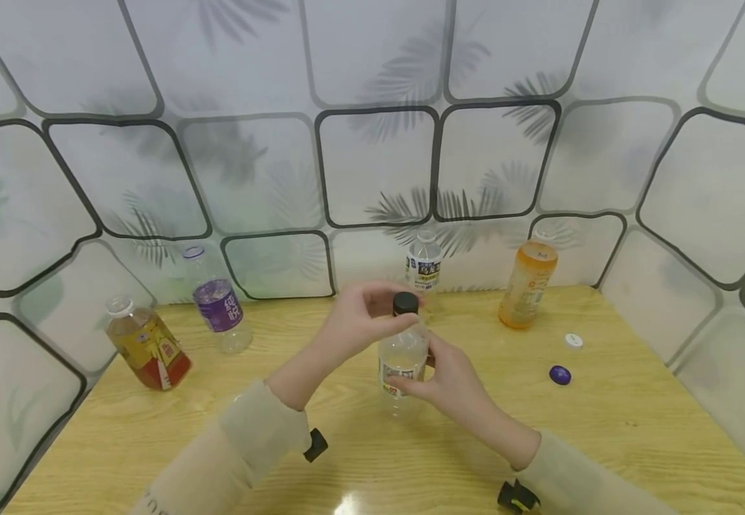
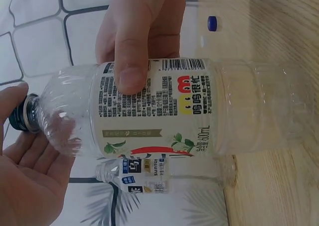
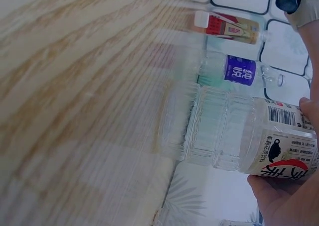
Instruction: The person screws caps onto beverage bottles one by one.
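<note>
A clear plastic bottle (image 1: 404,350) with a pale printed label stands upright at the middle of the table. My right hand (image 1: 459,379) grips it round the label from the right, thumb across the front. In the left wrist view that thumb lies over the label of the same bottle (image 2: 154,111). My left hand (image 1: 366,315) is at the bottle's top, its fingers and thumb about the dark cap (image 1: 406,303). The cap (image 2: 24,114) sits on the neck. The right wrist view shows the bottle's base (image 3: 179,121) at the wooden surface.
Left on the table (image 1: 333,472) stand a bottle with red liquid (image 1: 149,347) and a purple-labelled bottle (image 1: 219,307). Behind are another clear bottle (image 1: 424,265) and an orange-wrapped bottle (image 1: 528,286). A white cap (image 1: 574,341) and a purple cap (image 1: 560,375) lie right. A patterned curtain (image 1: 378,172) surrounds the table.
</note>
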Tool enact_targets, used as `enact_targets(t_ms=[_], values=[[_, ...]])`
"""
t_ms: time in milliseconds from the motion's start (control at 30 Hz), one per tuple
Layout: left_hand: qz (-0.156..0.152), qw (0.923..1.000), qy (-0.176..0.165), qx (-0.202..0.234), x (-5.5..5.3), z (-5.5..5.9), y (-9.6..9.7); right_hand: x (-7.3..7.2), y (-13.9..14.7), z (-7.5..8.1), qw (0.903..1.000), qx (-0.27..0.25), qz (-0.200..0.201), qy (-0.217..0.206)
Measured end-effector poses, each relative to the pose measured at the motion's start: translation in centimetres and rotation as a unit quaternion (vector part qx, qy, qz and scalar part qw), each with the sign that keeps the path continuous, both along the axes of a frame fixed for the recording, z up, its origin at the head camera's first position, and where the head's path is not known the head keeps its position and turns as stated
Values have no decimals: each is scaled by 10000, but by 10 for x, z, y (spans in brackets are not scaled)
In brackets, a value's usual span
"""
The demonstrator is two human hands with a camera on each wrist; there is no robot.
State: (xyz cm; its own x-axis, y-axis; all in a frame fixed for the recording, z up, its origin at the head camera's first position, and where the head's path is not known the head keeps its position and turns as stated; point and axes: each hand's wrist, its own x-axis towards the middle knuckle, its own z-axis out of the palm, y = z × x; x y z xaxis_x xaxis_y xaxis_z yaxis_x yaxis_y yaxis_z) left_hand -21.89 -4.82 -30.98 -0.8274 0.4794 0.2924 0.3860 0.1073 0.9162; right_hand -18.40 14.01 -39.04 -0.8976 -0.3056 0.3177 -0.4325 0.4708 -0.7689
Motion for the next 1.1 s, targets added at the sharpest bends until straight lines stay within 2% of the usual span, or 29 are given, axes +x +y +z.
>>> enact_targets(t_ms=[67, 133, 200, 367, 600, 733, 967, 1100], values=[[119, 9999, 75, -70, 1, -1, 1, 0, 0, 0, 10000, -6, -5, 12], [65, 9997, 150, -169, 1, -1, 0, 1, 0, 0, 10000, -9, -17, -4], [-164, 9995, 203, -174, -1, -1, -3, 0, 0, 1, 10000, 0, -32, -10], [-764, 9969, 121, 168, -10, 3, -9, -1, 0, 2, 10000, 16, -43, -44], [-1059, 9941, 95, 204, -14, 8, -8, -1, 0, -1, 10000, 48, -62, 16], [-975, 9945, 19, 385, -12, 5, -7, -2, 0, -2, 10000, 54, -61, 41], [-389, 9950, 1, 916, -8, -8, 1, -1, 0, -1, 9999, 84, -87, 14], [-87, 9938, 40, 1108, -4, -11, 4, -1, -1, -1, 9999, 87, -92, -2]])
